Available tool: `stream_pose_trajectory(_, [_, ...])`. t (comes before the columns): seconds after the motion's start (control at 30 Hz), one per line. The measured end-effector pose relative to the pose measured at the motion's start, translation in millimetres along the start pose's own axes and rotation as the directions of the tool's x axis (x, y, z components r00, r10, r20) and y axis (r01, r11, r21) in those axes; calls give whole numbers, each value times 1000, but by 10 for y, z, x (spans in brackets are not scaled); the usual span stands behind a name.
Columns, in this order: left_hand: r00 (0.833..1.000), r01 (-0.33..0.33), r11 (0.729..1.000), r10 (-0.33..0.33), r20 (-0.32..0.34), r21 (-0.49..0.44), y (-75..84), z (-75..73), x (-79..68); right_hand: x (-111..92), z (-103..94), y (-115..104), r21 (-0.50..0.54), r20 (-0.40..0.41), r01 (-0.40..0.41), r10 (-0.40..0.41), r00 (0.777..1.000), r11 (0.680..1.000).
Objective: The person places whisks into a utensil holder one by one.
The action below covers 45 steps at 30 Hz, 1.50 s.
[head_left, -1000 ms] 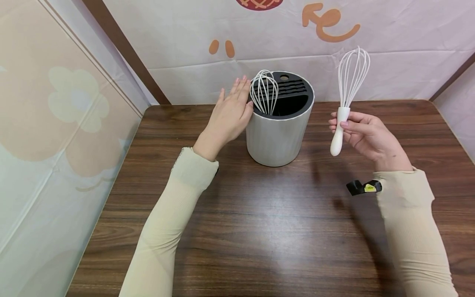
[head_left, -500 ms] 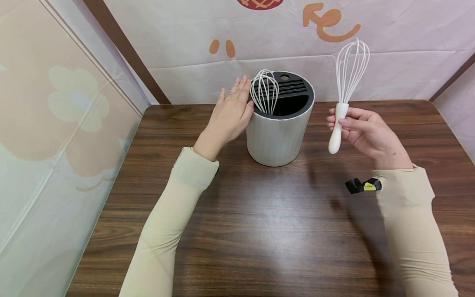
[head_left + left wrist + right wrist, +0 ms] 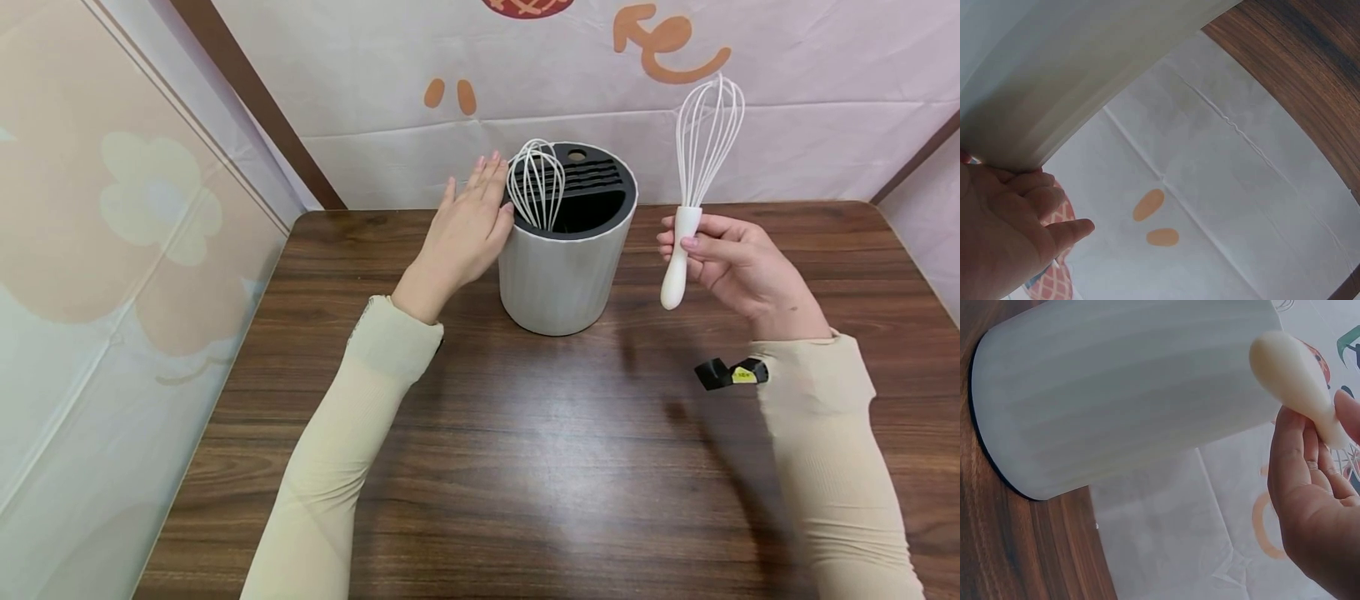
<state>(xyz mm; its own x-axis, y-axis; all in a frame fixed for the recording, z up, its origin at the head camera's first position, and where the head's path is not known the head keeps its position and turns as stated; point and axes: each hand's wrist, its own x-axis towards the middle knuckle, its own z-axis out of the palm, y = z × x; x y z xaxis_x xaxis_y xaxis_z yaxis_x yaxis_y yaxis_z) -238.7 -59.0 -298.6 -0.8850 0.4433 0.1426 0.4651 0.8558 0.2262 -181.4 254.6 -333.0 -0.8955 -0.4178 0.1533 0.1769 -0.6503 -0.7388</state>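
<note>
A white whisk (image 3: 682,250) stands nearly upright in the air, wires up, its handle pinched between the thumb and fingers of my right hand (image 3: 738,262). In the right wrist view the rounded handle end (image 3: 1285,369) shows in front of the holder. My left hand (image 3: 465,229) rests with extended fingers against the left side of a light grey utensil holder (image 3: 558,283) with a black slotted top. Inside that holder sits a second white whisk (image 3: 536,187), wires up at the left; its handle is hidden. The left wrist view shows the fingers (image 3: 1041,194) at the holder's wall.
The holder stands on a dark wooden table (image 3: 555,467), near its back edge. Behind it hangs a pale printed cloth (image 3: 360,92), and another patterned cloth (image 3: 112,250) runs along the left. A black wrist device (image 3: 731,373) sits at the right cuff.
My right hand has risen slightly and shifted a little left with the whisk. The left hand, the holder and the second whisk have stayed in place.
</note>
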Motion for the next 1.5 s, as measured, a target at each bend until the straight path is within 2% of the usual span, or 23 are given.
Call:
stream_pose_trajectory(0.5, [1000,3,1000,-3,3,1,3,-1,2,124,94,-14,1,2,3,-3,1000,1000])
stream_pose_trajectory(1.2, [1000,7,1000,-7,7,0,-2,3,7,192,223,-80,-3,-14,2,-2,1000,1000])
stream_pose_trajectory(1.5, [1000,3,1000,-3,2,-2,-4,6,7,290,297,-146,9,55,-19,19,998,1000])
